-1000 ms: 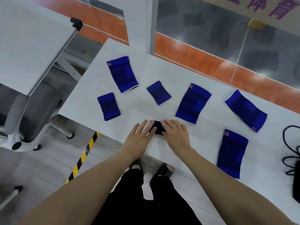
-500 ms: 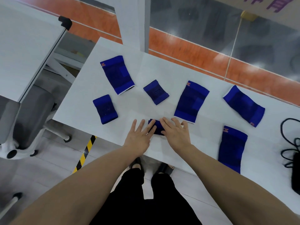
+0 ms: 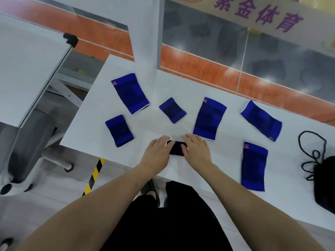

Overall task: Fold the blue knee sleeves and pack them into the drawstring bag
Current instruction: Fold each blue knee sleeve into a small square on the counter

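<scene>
Altogether seven knee sleeves (image 3: 209, 118), one drawstring bag (image 3: 324, 182)

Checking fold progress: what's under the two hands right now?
A dark blue folded sleeve lies on the white table, showing between the left hand and right hand. Its ends are covered by the fingers.

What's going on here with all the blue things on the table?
A person is folding blue knee sleeves on a white table. Both hands, left hand and right hand, press down on one small folded sleeve at the near edge. Two other sleeves lie folded, and four lie flat, unfolded. The black drawstring bag sits at the far right; nothing looks packed yet.
</scene>
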Demonstrator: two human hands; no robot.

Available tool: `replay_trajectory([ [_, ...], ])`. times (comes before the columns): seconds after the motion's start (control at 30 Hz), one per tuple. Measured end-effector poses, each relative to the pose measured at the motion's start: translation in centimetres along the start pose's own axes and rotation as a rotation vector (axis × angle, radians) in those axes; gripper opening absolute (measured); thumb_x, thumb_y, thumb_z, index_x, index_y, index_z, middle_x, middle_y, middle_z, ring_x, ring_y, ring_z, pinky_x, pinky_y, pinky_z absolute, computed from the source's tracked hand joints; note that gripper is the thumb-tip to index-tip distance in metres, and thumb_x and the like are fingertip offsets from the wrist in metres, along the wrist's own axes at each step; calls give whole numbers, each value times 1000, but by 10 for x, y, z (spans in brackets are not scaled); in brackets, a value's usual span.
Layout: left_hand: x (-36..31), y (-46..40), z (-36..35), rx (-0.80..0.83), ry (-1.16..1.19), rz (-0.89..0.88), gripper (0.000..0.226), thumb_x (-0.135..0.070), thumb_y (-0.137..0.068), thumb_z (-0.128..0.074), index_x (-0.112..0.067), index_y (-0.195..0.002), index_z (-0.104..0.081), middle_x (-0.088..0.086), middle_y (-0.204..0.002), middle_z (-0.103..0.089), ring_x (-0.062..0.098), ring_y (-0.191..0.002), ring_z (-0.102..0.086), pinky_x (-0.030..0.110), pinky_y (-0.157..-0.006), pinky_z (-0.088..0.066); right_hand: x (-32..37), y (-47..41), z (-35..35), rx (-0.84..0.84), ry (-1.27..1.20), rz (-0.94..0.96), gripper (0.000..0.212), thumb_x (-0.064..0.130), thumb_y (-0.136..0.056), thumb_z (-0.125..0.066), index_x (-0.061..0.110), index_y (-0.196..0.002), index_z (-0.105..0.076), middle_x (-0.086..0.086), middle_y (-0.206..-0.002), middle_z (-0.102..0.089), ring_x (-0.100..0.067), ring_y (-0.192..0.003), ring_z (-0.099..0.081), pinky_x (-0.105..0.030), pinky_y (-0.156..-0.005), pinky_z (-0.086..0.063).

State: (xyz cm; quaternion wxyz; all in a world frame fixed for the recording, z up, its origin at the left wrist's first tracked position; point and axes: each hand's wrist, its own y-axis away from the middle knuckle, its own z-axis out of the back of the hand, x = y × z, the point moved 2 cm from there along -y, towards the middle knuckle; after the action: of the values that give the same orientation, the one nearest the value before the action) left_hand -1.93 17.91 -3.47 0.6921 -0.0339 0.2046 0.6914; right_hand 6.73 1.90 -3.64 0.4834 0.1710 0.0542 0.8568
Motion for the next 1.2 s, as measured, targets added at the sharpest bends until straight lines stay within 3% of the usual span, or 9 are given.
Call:
replay_trajectory([
  [0.2, 18, -22, 16, 4, 50, 176, 57, -13, -94, -53, -17, -149, -39, 7, -150, -42, 25, -135, -43, 37, -106, -39, 2, -37, 13, -73, -109, -84, 35, 25, -104, -55, 16, -137, -63, -1, -136, -64, -24, -123, -56, -40, -100, -50],
  [0.6, 42, -98, 22, 24, 20, 291, 54, -10, -93, -48, -15, -146, -41, 6, -146, -46, 27, -132, -44, 39, -99, -44, -9, -132, 16, -48, -273, -92, 37, 27, -106, -53, 11, -139, -59, -8, -136, -59, -26, -124, -52, -40, -104, -48],
  [0.77, 46, -101, 10, 177, -61, 289, 60, -16, -97, -46, -18, -155, -30, 6, -165, -21, 27, -150, -22, 43, -115, -33, -9, -161, 11, 81, -300, -160, 39, 33, -109, -46, 10, -140, -53, -10, -136, -52, -27, -124, -47, -42, -99, -48],
  [0.97, 52, -102, 12, 240, -37, 303, 61, -15, -98, -44, -23, -156, -28, 1, -168, -11, 23, -153, -12, 42, -114, -33, -3, -168, 3, 111, -255, -231, 36, 29, -103, -60, 12, -133, -55, -8, -128, -50, -27, -118, -48, -44, -100, -47],
  [1.07, 53, -103, 17, 235, 26, 309, 57, -15, -99, -43, -22, -154, -33, 1, -166, -18, 22, -152, -17, 42, -111, -36, 2, -171, 6, 116, -294, -293, 31, 25, -101, -63, 13, -129, -56, -6, -124, -50, -25, -111, -53, -41, -96, -47],
  [1.2, 60, -99, 31, 102, 187, 400, 46, -15, -101, -40, -21, -147, -44, 3, -140, -53, 24, -122, -53, 38, -94, -47, 14, -165, 11, 58, -498, -394, 16, 22, -105, -54, 16, -118, -59, -3, -121, -53, -14, -82, -57, -27, -65, -44],
])
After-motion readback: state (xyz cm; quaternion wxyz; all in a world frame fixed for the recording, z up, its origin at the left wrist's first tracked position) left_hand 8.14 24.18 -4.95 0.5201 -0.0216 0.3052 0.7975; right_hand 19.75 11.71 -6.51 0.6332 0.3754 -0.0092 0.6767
